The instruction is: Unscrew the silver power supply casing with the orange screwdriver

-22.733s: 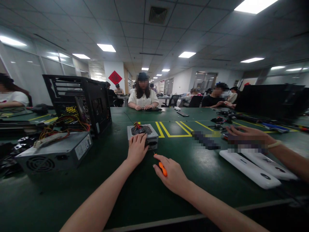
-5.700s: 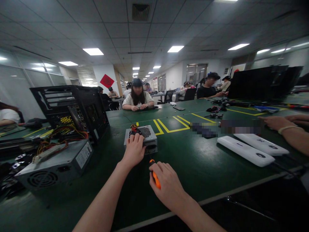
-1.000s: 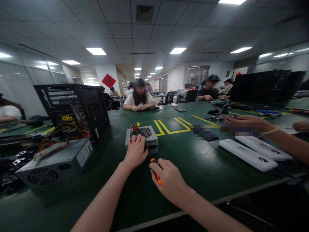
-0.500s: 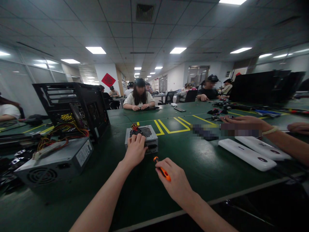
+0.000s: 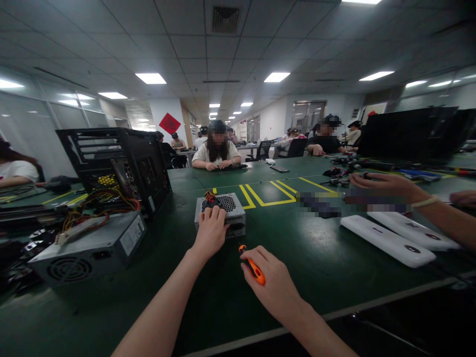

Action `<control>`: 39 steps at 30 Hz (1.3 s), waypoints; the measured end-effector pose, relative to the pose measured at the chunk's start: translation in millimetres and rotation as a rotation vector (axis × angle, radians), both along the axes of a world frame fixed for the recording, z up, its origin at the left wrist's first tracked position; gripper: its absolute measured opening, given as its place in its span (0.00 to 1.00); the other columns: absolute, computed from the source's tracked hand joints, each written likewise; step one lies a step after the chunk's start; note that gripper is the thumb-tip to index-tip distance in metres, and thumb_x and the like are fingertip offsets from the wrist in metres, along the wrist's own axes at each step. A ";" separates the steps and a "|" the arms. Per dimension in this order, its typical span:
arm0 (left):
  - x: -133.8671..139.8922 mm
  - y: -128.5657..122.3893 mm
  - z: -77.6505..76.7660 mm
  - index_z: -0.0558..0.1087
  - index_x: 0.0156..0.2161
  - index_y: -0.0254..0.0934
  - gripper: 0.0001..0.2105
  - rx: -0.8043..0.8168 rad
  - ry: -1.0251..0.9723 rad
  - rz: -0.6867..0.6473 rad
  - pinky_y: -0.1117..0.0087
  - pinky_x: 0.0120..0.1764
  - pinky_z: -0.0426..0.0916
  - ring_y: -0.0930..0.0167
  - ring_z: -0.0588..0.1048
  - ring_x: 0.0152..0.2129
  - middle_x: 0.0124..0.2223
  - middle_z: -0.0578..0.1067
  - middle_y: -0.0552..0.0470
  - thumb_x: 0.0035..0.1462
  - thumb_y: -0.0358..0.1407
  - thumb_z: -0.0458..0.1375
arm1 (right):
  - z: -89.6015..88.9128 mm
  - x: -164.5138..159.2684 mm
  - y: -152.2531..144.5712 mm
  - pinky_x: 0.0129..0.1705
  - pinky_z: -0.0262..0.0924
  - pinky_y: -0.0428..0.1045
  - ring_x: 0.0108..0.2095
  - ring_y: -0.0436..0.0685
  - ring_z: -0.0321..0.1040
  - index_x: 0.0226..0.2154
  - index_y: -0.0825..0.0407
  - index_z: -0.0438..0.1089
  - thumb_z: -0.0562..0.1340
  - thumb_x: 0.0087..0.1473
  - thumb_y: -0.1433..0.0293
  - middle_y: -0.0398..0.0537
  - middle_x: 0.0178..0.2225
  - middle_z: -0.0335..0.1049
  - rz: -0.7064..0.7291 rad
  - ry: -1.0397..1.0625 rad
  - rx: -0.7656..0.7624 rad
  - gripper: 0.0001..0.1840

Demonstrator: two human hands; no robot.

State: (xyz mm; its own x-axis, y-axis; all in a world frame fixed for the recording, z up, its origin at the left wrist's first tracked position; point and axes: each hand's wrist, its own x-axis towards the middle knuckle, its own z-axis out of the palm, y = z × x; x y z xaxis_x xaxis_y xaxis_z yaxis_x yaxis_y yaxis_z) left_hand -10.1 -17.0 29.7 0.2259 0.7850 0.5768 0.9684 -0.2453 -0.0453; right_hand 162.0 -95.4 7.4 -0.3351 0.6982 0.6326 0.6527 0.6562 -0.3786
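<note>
A small grey computer power supply (image 5: 235,218) with a perforated metal case sits on the green table in front of me. My left hand (image 5: 211,227) grips its near left part, fingers curled over the top and thumb at the near face. Bundled red, yellow and black cables (image 5: 211,199) stick up just behind those fingers. In my right hand (image 5: 268,277), closed around its handle, is an orange and black screwdriver (image 5: 257,273). It is held just in front of the power supply, apart from it; its shaft and tip cannot be made out.
To the left lie a larger power supply (image 5: 89,253) with loose cables and an open black computer case (image 5: 115,163). White power banks or similar slabs (image 5: 386,240) lie right, below another person's hand (image 5: 390,186). A person (image 5: 216,148) sits across the green table (image 5: 297,267).
The view has shifted slightly, so everything sits a little further right. My left hand stays on the power supply; my right hand with the screwdriver has barely moved.
</note>
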 end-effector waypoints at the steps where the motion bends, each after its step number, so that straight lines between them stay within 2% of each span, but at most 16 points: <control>1: -0.3 0.2 0.1 0.63 0.43 0.38 0.10 -0.005 0.001 -0.003 0.59 0.42 0.56 0.62 0.60 0.41 0.43 0.64 0.46 0.54 0.34 0.50 | 0.2 -0.1 0.2 0.35 0.62 0.48 0.31 0.51 0.66 0.34 0.50 0.65 0.56 0.50 0.76 0.44 0.32 0.65 -0.002 0.003 0.003 0.07; 6: -0.7 -4.1 5.0 0.62 0.45 0.38 0.13 0.006 -0.031 -0.053 0.60 0.43 0.57 0.63 0.61 0.42 0.45 0.63 0.46 0.53 0.31 0.50 | 1.3 -0.6 0.5 0.35 0.62 0.48 0.32 0.51 0.66 0.35 0.50 0.65 0.56 0.50 0.76 0.44 0.33 0.65 0.009 0.035 -0.010 0.08; 8: 1.0 -9.3 11.4 0.62 0.46 0.37 0.15 0.043 -0.052 -0.083 0.61 0.44 0.58 0.63 0.61 0.43 0.46 0.63 0.46 0.51 0.30 0.50 | 1.4 0.0 0.2 0.36 0.62 0.48 0.32 0.51 0.66 0.35 0.50 0.65 0.55 0.50 0.76 0.44 0.33 0.65 0.015 0.053 -0.025 0.09; 10: 3.1 -15.6 19.4 0.64 0.43 0.37 0.12 0.044 -0.066 -0.122 0.62 0.43 0.59 0.64 0.63 0.42 0.44 0.64 0.46 0.51 0.31 0.50 | 1.7 1.8 0.0 0.35 0.62 0.48 0.32 0.52 0.65 0.35 0.50 0.65 0.55 0.50 0.76 0.44 0.33 0.65 0.013 0.082 -0.029 0.08; 14: 4.1 -23.9 28.8 0.66 0.34 0.38 0.06 -0.193 -0.113 -0.212 0.70 0.31 0.61 0.71 0.68 0.29 0.34 0.69 0.52 0.52 0.32 0.49 | 3.6 10.5 -0.5 0.35 0.62 0.48 0.31 0.52 0.65 0.34 0.51 0.65 0.55 0.51 0.74 0.45 0.31 0.65 -0.012 0.184 -0.016 0.07; 17: 3.4 -23.4 24.1 0.69 0.30 0.38 0.07 -0.370 -0.099 -0.223 0.71 0.28 0.60 0.72 0.69 0.26 0.30 0.71 0.53 0.52 0.34 0.49 | 3.3 22.7 -2.1 0.34 0.62 0.47 0.31 0.51 0.66 0.34 0.51 0.65 0.55 0.52 0.73 0.45 0.31 0.66 -0.038 0.253 -0.012 0.06; 21: 5.6 -17.8 10.7 0.71 0.31 0.39 0.09 -0.462 -0.080 -0.193 0.70 0.29 0.61 0.70 0.71 0.28 0.33 0.74 0.51 0.53 0.35 0.49 | -1.6 40.4 -5.9 0.34 0.62 0.47 0.31 0.52 0.66 0.34 0.51 0.65 0.55 0.53 0.70 0.45 0.30 0.66 -0.081 0.314 0.017 0.05; 25: 7.8 -8.5 -0.1 0.72 0.36 0.38 0.11 -0.542 -0.212 -0.065 0.69 0.32 0.63 0.68 0.73 0.31 0.35 0.75 0.48 0.52 0.32 0.48 | -5.8 51.3 -8.7 0.32 0.63 0.46 0.30 0.51 0.66 0.34 0.50 0.65 0.55 0.53 0.69 0.45 0.30 0.67 -0.090 0.334 -0.013 0.06; 27: 8.2 -2.6 -4.3 0.72 0.37 0.36 0.12 -0.609 -0.314 -0.047 0.71 0.32 0.64 0.70 0.73 0.28 0.33 0.76 0.47 0.51 0.30 0.47 | -6.3 53.7 -8.6 0.32 0.63 0.46 0.29 0.51 0.67 0.34 0.51 0.65 0.55 0.53 0.68 0.45 0.30 0.68 -0.093 0.345 -0.040 0.06; 31: 8.9 8.1 -11.5 0.71 0.41 0.31 0.15 -0.749 -0.610 -0.074 0.75 0.23 0.61 0.76 0.67 0.15 0.26 0.74 0.50 0.51 0.29 0.45 | -6.3 56.7 -7.7 0.30 0.63 0.46 0.28 0.51 0.67 0.33 0.51 0.66 0.56 0.52 0.67 0.45 0.30 0.68 -0.107 0.388 -0.090 0.06; 34: 8.4 11.4 -14.2 0.70 0.42 0.29 0.16 -0.773 -0.767 -0.108 0.77 0.19 0.58 0.78 0.65 0.12 0.24 0.72 0.52 0.50 0.29 0.45 | -6.4 59.2 -8.2 0.29 0.63 0.46 0.27 0.51 0.67 0.33 0.50 0.66 0.56 0.52 0.66 0.45 0.29 0.68 -0.095 0.408 -0.118 0.06; 36: 9.2 10.2 -14.3 0.70 0.43 0.29 0.17 -0.800 -0.790 -0.124 0.77 0.18 0.57 0.78 0.64 0.12 0.23 0.71 0.53 0.51 0.30 0.45 | -6.1 61.0 -8.6 0.29 0.63 0.46 0.27 0.51 0.67 0.33 0.50 0.66 0.56 0.52 0.66 0.45 0.29 0.68 -0.089 0.430 -0.138 0.06; 39: 17.2 4.3 -14.4 0.70 0.42 0.32 0.15 -0.846 -0.682 -0.156 0.76 0.19 0.58 0.77 0.65 0.12 0.22 0.70 0.54 0.52 0.33 0.46 | -5.2 63.8 -8.3 0.29 0.63 0.46 0.27 0.51 0.66 0.32 0.50 0.66 0.57 0.51 0.66 0.44 0.29 0.68 -0.107 0.490 -0.160 0.06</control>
State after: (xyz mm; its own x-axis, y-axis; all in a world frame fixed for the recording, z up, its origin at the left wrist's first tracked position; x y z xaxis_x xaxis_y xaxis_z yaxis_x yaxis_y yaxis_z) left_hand 7.0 -12.7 15.4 0.1951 0.9764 -0.0931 0.6815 -0.0667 0.7288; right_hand 225.8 -103.7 2.2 0.0522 0.8131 0.5798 0.4339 0.5045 -0.7465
